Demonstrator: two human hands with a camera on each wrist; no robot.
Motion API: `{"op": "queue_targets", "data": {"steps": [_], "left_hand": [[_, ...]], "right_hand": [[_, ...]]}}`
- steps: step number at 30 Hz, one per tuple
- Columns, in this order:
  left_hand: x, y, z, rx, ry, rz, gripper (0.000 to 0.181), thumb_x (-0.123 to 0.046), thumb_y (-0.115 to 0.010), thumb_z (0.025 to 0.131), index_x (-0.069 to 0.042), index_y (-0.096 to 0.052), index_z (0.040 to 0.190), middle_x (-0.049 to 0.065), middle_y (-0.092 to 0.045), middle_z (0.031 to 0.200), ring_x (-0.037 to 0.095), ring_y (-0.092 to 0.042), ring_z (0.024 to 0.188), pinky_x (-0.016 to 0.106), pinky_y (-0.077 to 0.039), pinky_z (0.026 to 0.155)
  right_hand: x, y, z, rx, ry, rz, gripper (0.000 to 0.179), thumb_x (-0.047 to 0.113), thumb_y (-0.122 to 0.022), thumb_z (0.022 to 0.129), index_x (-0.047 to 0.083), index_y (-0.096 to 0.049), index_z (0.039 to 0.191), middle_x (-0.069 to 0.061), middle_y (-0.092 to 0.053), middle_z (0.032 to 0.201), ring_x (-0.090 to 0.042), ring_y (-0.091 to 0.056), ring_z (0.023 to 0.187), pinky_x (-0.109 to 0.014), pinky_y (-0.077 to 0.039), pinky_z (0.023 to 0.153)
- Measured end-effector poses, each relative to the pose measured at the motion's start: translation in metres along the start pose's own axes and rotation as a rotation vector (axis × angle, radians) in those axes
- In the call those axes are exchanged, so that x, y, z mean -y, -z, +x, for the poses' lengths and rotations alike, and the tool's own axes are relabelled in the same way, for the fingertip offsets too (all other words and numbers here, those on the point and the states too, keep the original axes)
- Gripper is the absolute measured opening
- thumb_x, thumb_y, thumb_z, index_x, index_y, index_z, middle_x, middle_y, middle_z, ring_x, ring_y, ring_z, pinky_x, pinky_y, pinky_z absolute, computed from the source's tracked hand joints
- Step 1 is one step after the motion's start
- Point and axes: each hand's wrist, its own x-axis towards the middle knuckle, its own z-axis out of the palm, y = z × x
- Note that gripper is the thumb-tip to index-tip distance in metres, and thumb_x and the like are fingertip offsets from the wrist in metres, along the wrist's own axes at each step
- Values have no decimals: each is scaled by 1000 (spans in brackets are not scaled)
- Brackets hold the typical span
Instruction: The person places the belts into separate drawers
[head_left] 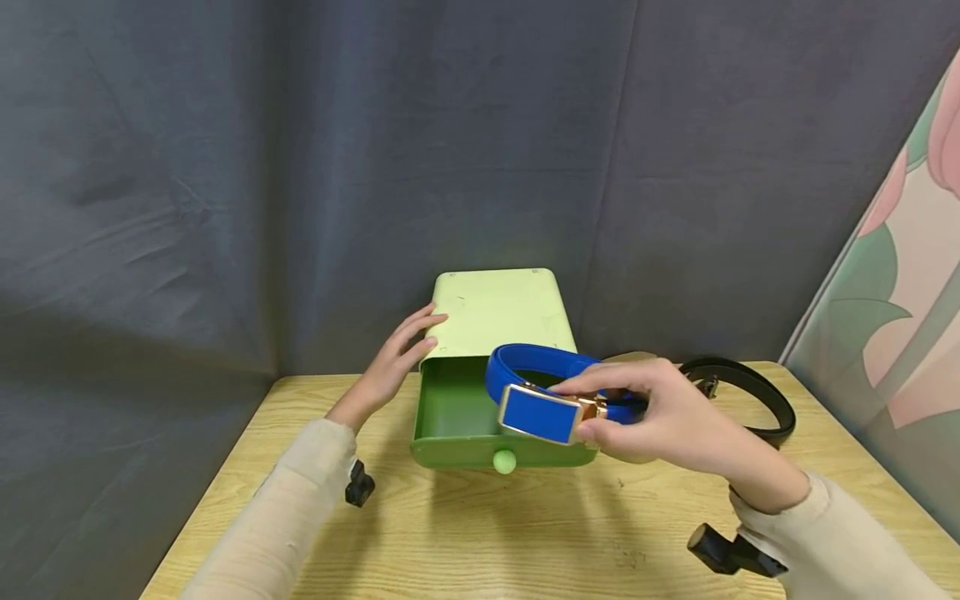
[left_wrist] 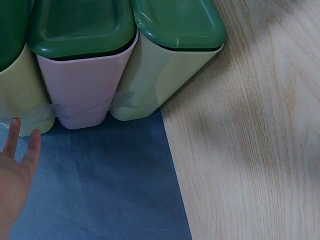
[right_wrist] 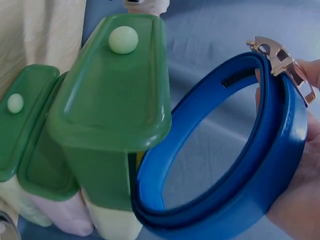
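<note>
1. So the blue belt [head_left: 501, 375] is coiled in a loop, up in the air by the right front corner of the open drawer [head_left: 457, 454]; can't tell if they touch.
2. Right hand [head_left: 660, 417] has it pinched at the buckle [head_left: 540, 414], thumb on one side, fingers on the other.
3. That drawer is the top one of a drawer stack [head_left: 495, 312] by the tabletop's [head_left: 487, 533] far edge; wrist views show a pink unit [left_wrist: 82, 90] in the middle.
4. Left hand [head_left: 393, 358] has its fingers spread at the stack's left edge, holding nothing.
5. Black belt [head_left: 785, 412] lies near the tabletop's far right corner.
6. Dark curtain [head_left: 450, 125] hangs behind everything.
</note>
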Motion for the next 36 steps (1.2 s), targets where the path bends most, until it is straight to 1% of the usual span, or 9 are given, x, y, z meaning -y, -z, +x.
{"op": "queue_targets", "data": {"steps": [6, 10, 12, 16, 19, 22, 27, 33, 36], "left_hand": [[2, 0, 1, -7, 4, -2, 44, -14, -46, 105, -4, -45, 148, 12, -19, 163, 31, -13, 149, 63, -17, 114], [2, 0, 2, -11, 2, -13, 44, -11, -45, 105, 1, -43, 147, 17, -18, 162, 34, -12, 149, 64, -15, 113], [1, 0, 2, -12, 4, -2, 44, -12, -45, 105, -1, -44, 147, 15, -19, 162, 33, -13, 149, 63, -16, 114], [1, 0, 0, -13, 0, 12, 43, -18, -46, 106, -8, -46, 148, 7, -21, 163, 27, -16, 149, 61, -18, 114], [2, 0, -1, -13, -11, 10, 43, -21, -47, 106, -11, -48, 147, 5, -22, 162, 26, -16, 149, 61, -19, 114], [2, 0, -1, -13, -17, 8, 43, -22, -47, 106, -11, -48, 147, 5, -22, 162, 26, -16, 149, 62, -19, 114], [3, 1, -1, -14, -16, 14, 43, -22, -46, 106, -11, -47, 147, 5, -21, 163, 27, -15, 149, 63, -17, 114], [2, 1, -1, -16, -13, 16, 43, -23, -46, 106, -12, -47, 147, 4, -21, 163, 25, -16, 149, 60, -18, 114], [2, 0, -1, -16, -16, 8, 43, -22, -47, 106, -11, -48, 147, 5, -22, 163, 26, -15, 149, 61, -17, 114]], "right_hand": [[-1, -7, 15, 89, 8, 67, 32, 3, -74, 87, 11, -74, 118, -3, -71, 100, -14, -63, 73, -30, -54, 57], [-11, -13, 27, 154, -12, 120, 31, 4, -71, 90, 7, -72, 121, -5, -72, 101, -16, -65, 75, -31, -56, 64], [-18, -15, 33, 184, -38, 143, 31, 7, -70, 92, 8, -70, 123, -5, -72, 104, -18, -66, 78, -33, -57, 70], [-33, -21, 41, 225, -100, 151, 33, 15, -70, 94, 11, -69, 127, -5, -72, 105, -21, -66, 82, -34, -56, 72], [-43, -24, 46, 231, -104, 117, 34, 19, -72, 93, 13, -69, 127, -2, -72, 108, -19, -66, 87, -33, -56, 75], [-50, -26, 51, 233, -78, 72, 35, 20, -72, 93, 12, -69, 127, -1, -71, 115, -17, -66, 94, -33, -55, 79], [-59, -28, 55, 267, -28, -20, 36, 22, -71, 94, 12, -68, 128, 2, -70, 115, -14, -64, 103, -33, -53, 85], [-68, -29, 58, 279, -20, -85, 36, 21, -72, 93, 10, -69, 127, 1, -70, 114, -12, -63, 94, -29, -52, 77], [-75, -28, 59, 292, -26, -99, 35, 18, -73, 92, 9, -70, 126, 3, -70, 107, -12, -61, 87, -28, -51, 74]]}}
